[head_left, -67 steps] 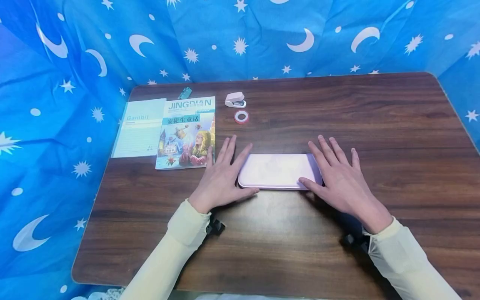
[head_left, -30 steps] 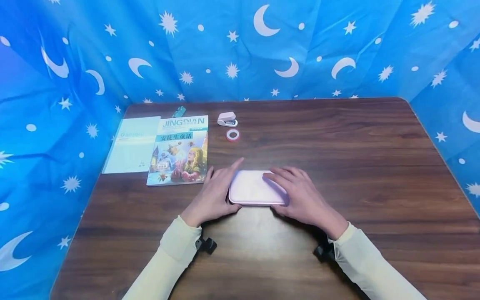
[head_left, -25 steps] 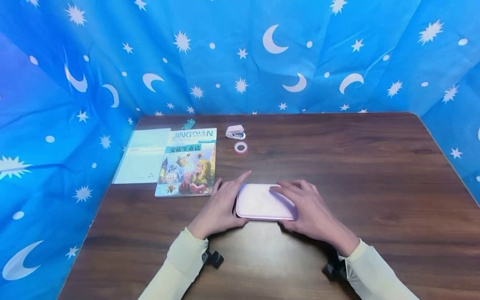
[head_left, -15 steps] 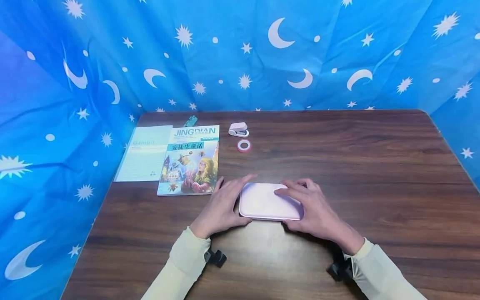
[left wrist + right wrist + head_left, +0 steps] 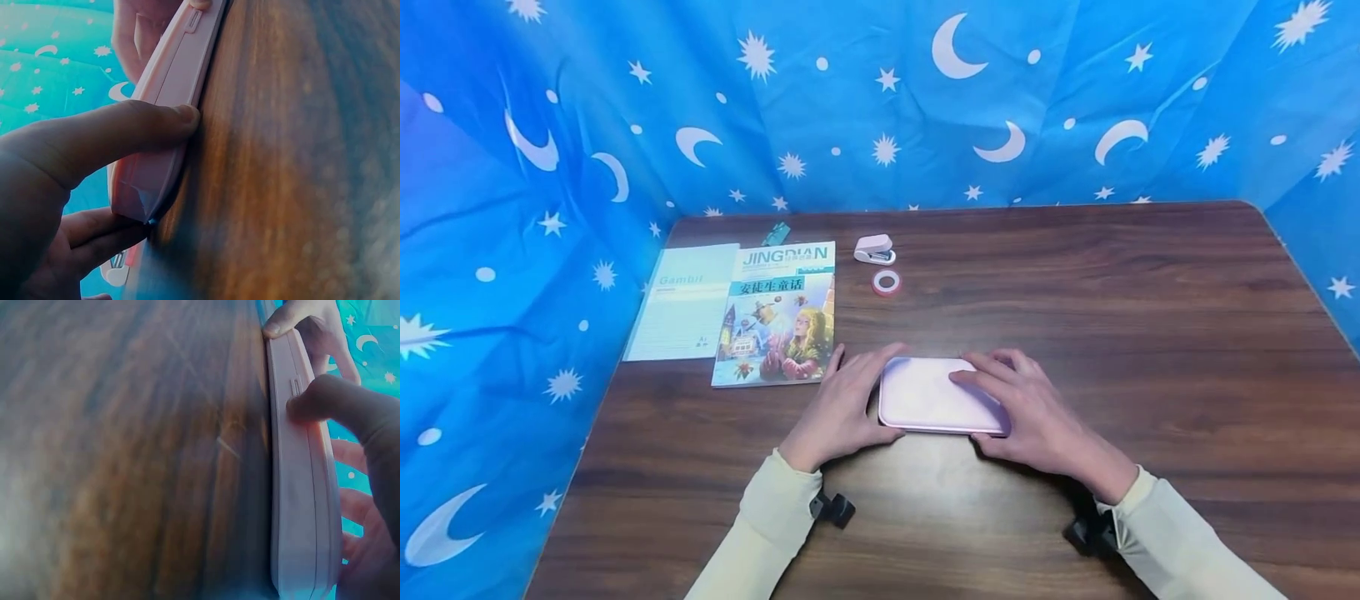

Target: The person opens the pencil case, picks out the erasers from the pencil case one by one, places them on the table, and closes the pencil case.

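A flat, pale pink case [image 5: 921,398] with rounded corners lies on the table between the two hands. Its front side shows a lid seam and a small slotted catch [image 5: 194,22] in the wrist views. My left hand [image 5: 842,408] holds the case's left end, thumb on the front side and fingers round the end and back. With the right hand [image 5: 1033,417] I grip the right part: the thumb presses the front side right by the catch, as the right wrist view shows, and the fingers curl over the lid. The lid looks closed; the contents are hidden.
At the back left lie a pale green notebook [image 5: 681,308] and a picture-covered book [image 5: 775,321] overlapping it. A teal object [image 5: 777,233] sits behind them. A pink and white stapler [image 5: 875,249] and a tape roll [image 5: 886,282] stand behind the case on the wooden table [image 5: 1112,292].
The right hand has gone from lying spread at the case's right end to gripping it, thumb in front and fingers over the lid. The left fingers have drawn in. The head view has shifted.
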A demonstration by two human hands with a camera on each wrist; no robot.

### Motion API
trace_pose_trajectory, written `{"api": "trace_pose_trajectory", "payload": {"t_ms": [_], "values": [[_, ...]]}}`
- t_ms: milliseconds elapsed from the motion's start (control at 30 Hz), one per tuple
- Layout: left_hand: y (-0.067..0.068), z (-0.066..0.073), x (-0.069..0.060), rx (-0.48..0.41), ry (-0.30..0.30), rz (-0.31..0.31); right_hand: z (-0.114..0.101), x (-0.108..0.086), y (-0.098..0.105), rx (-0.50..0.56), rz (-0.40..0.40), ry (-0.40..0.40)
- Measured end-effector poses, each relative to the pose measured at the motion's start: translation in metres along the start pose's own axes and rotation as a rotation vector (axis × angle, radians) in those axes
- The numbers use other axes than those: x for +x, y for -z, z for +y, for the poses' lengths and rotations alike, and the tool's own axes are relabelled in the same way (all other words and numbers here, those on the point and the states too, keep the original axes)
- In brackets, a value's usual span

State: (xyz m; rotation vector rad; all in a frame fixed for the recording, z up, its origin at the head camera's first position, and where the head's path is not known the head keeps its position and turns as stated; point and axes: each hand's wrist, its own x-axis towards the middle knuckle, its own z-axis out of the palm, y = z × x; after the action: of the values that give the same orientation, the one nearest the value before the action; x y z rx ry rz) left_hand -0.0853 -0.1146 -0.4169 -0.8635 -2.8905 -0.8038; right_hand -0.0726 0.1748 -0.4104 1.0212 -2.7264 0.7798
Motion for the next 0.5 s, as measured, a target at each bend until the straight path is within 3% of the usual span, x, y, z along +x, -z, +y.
{"api": "trace_pose_trajectory", "payload": {"t_ms": [333, 500], "values": [[0.0003, -0.0025, -0.0021, -0.011, 0.034, 0.013, 0.0034, 0.0025, 0.0018, 0.046, -0.024, 0.02], [-0.0029, -0.0052, -0.0014, -0.011, 0.004, 0.017, 0.002, 0.0002, 0.0027, 0.063, -0.029, -0.015]]}}
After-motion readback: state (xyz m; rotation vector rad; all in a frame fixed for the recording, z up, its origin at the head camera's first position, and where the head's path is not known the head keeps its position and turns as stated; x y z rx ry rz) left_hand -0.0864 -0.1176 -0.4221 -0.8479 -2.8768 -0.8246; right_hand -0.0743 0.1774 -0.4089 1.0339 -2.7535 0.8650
